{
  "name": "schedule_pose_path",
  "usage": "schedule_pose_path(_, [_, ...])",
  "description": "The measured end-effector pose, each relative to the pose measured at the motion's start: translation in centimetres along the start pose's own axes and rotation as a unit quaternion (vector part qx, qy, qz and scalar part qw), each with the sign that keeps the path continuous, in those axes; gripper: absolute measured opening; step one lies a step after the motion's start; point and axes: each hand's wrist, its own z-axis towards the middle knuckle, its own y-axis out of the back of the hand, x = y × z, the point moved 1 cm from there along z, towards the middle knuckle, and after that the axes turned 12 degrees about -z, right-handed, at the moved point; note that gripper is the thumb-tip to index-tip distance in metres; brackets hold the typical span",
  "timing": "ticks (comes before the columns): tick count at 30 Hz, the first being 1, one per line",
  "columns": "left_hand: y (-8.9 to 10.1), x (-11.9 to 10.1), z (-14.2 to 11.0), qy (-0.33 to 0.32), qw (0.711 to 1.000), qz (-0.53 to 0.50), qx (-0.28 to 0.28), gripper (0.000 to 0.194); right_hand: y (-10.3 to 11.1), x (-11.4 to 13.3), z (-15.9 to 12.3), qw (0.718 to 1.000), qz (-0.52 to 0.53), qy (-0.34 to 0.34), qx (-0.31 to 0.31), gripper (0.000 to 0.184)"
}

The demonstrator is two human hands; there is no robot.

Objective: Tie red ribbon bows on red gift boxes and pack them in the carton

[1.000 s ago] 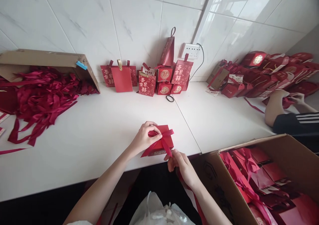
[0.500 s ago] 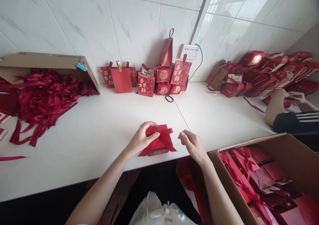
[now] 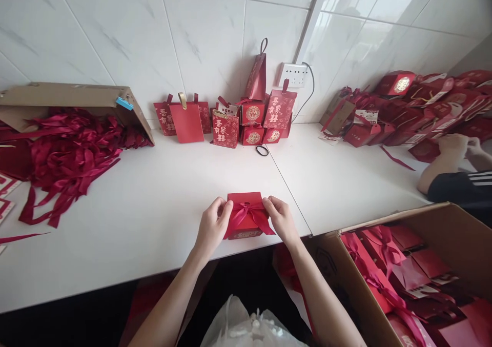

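In front of me, near the table's front edge, stands a small red gift box point(image 3: 243, 198) with gold print low on its front. A crimson ribbon point(image 3: 248, 212) is tied around it in a bow, its two tails hanging down over the front. My left hand point(image 3: 214, 223) is closed at the box's left side, thumb and fingers pinching the ribbon's left loop. On the other side, my right hand point(image 3: 281, 218) pinches the right loop. The fingertips cover the loop ends.
A carton of loose crimson ribbons point(image 3: 73, 152) lies at left. Sample gift boxes point(image 3: 252, 114) line the tiled wall beside a black hair tie point(image 3: 262, 151). At right are piled red boxes point(image 3: 407, 108), a co-worker's hands point(image 3: 457, 149) and an open carton point(image 3: 457, 229) holding finished-looking boxes.
My right hand has come in from the right and taken the bow's right loop. My left hand has drawn back from the bow's middle to its left loop. The box now faces me squarely.
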Motion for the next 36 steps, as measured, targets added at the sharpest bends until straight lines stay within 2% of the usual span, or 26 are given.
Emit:
schedule_pose_path(5, [-0.8, 1.3, 0.1, -0.007, 0.997, -0.079, -0.008, 0.037, -0.2, -0.2, -0.1, 0.999, 0.042, -0.008, -0.010, 0.044])
schedule_pose_path(14, [-1.4, 2.0, -0.2, -0.014, 0.992, -0.116, -0.044, 0.033, -1.2, -1.3, 0.1, 0.995, 0.098, -0.029, 0.002, 0.043])
schedule_pose_path(17, [-0.9, 1.9, 0.2, 0.010, 0.992, -0.121, -0.012, 0.035, -0.2, -1.6, 0.2, 0.995, 0.091, -0.025, 0.018, 0.043])
schedule_pose_path(19, [-0.3, 1.6, 0.5, 0.023, 0.993, -0.117, 0.017, 0.033, 1.0, -1.7, 0.1, 0.996, 0.080, 0.009, 0.034, 0.040])
schedule_pose_path(20, [-0.1, 1.5, 0.6, 0.026, 0.993, -0.116, 0.024, 0.031, 1.6, -1.7, 0.1, 0.995, 0.072, 0.040, 0.052, 0.043])
schedule_pose_path(21, [0.2, 1.3, 0.6, 0.026, 0.993, -0.116, 0.026, 0.029, 2.1, -1.7, 0.0, 0.992, 0.056, 0.076, 0.078, 0.055])
schedule_pose_path(23, [0.4, 1.0, 0.6, 0.022, 0.993, -0.112, 0.026, 0.028, 2.7, -1.8, -0.3, 0.980, -0.005, 0.139, 0.141, 0.094])
schedule_pose_path(24, [0.4, 0.8, 0.6, 0.019, 0.994, -0.106, 0.026, 0.027, 2.7, -1.8, -0.5, 0.973, -0.044, 0.153, 0.165, 0.108])
schedule_pose_path(26, [0.1, 0.5, 0.2, -0.002, 0.996, -0.090, 0.011, 0.025, 2.4, -1.9, -0.8, 0.964, -0.110, 0.163, 0.179, 0.114])
schedule_pose_path(28, [-0.5, 0.2, -0.4, -0.068, 0.995, -0.069, -0.030, 0.020, 1.9, -1.8, -1.1, 0.964, -0.140, 0.175, 0.143, 0.107])
schedule_pose_path(30, [-1.3, -0.3, -1.2, -0.190, 0.979, -0.030, -0.063, 0.012, 1.5, -1.7, -1.5, 0.964, -0.160, 0.196, 0.076, 0.102])
schedule_pose_path(31, [-1.7, -0.6, -1.6, -0.265, 0.962, -0.002, -0.062, 0.007, 1.4, -1.5, -1.7, 0.962, -0.173, 0.209, 0.038, 0.100])
schedule_pose_path(32, [-2.2, -1.0, -2.1, -0.344, 0.937, 0.028, -0.053, 0.003, 1.3, -1.3, -1.9, 0.957, -0.184, 0.223, 0.001, 0.099])
schedule_pose_path(34, [-3.2, -1.7, -2.8, -0.478, 0.874, 0.080, -0.027, 0.010, 1.5, -0.7, -2.4, 0.941, -0.202, 0.263, -0.068, 0.095])
schedule_pose_path(36, [-4.0, -2.3, -3.4, -0.557, 0.823, 0.109, -0.017, 0.017, 1.8, 0.0, -3.0, 0.920, -0.213, 0.303, -0.128, 0.090])
